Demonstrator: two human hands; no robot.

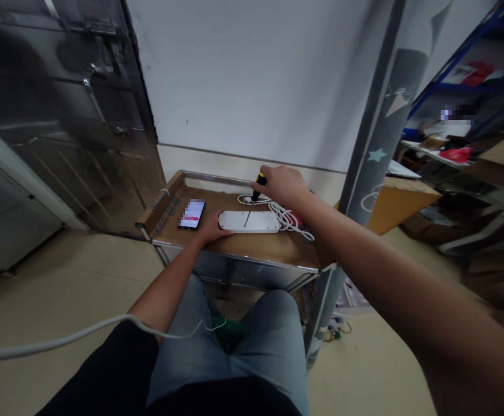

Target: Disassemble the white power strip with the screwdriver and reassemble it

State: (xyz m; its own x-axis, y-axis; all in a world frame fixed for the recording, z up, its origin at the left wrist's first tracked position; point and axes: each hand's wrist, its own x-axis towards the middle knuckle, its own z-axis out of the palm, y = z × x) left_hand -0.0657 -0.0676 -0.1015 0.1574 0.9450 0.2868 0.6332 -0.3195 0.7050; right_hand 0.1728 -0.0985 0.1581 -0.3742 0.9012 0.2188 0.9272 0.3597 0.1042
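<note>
Head view: main thing on the cart?

— A white plastic power strip [249,221], flat on the wooden top of a steel-framed cart [273,248], just beside a smartphone [191,214] with a blurred screen.

— Handling?

— Probably light, stiff and smooth-shelled. Best gripped along the long edges; some slip likely on bare wood.

— Hands?

— Left hand [211,227]: fingers flat and slightly spread over the strip's near end, pressing down, no grip. Right hand [280,186]: fingers curled closed around the black-and-yellow handle of a screwdriver [259,185], shaft slanting down over the strip's face. Actual tip contact too small to tell.

— Around it?

— Behind and to the right, a loose white cable [288,216] in coils.

— Containers?

— The cart's raised metal-edged top, holding all of that. Farther right, a cardboard box [401,202], contents hidden, then blue-framed shelving [433,86] with papers and red packets on its shelves.
</note>
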